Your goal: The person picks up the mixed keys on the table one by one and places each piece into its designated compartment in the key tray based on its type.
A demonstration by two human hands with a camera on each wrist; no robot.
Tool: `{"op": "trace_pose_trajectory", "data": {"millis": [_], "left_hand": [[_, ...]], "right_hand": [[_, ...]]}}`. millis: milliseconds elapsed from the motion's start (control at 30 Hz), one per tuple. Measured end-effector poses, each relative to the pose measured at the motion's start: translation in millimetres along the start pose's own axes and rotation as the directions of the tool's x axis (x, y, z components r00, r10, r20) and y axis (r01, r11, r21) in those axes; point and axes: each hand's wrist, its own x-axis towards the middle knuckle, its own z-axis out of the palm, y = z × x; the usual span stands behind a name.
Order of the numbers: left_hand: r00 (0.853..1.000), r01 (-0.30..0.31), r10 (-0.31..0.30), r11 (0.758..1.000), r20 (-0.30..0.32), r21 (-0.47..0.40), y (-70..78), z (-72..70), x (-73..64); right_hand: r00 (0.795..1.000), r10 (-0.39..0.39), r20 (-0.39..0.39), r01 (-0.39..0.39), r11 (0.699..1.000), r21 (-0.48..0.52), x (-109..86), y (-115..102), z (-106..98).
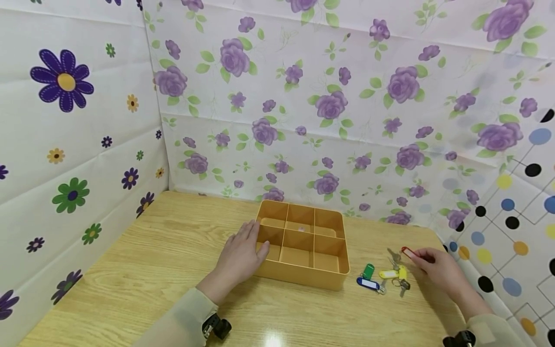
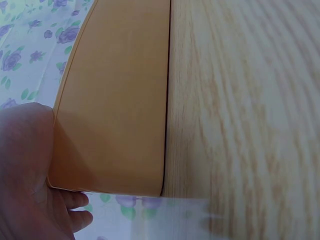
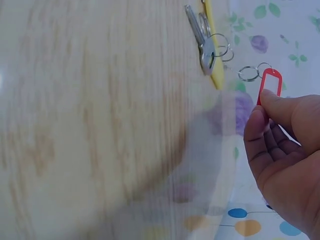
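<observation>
An orange-tan divided box with two rows of compartments stands on the table. My left hand holds its left wall near the front corner, thumb over the rim and fingers along the outside. In the left wrist view the front of the box shows beside that hand. Between thumb and forefinger, my right hand pinches a red key tag, its metal rings hanging off the far end. A key appears just left of the red tag in the head view.
Left of my right hand lie a green key tag, a blue tag and yellow tags with keys. A small pale spot shows in the middle rear compartment. Flowered cloth hangs behind the table.
</observation>
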Motion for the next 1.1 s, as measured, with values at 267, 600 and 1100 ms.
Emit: {"op": "trace_pose_trajectory", "data": {"millis": [267,600,1100], "left_hand": [[1.000,0.005,-0.005,1.000,0.002,-0.005,-0.1,0.1,-0.4],[1.000,0.007,-0.007,1.000,0.003,-0.013,-0.3,-0.7,-0.9],[1.000,0.002,-0.002,1.000,0.002,-0.010,-0.7,0.6,0.4]], "right_hand": [[1.000,-0.016,-0.022,0.016,1.000,0.015,0.3,-10.1,0.9],[0.999,-0.026,-0.046,0.027,0.999,0.022,-1.6,-34.0,0.9],[0.999,-0.035,-0.030,0.037,0.998,0.050,2.8,-67.1,4.7]]}}
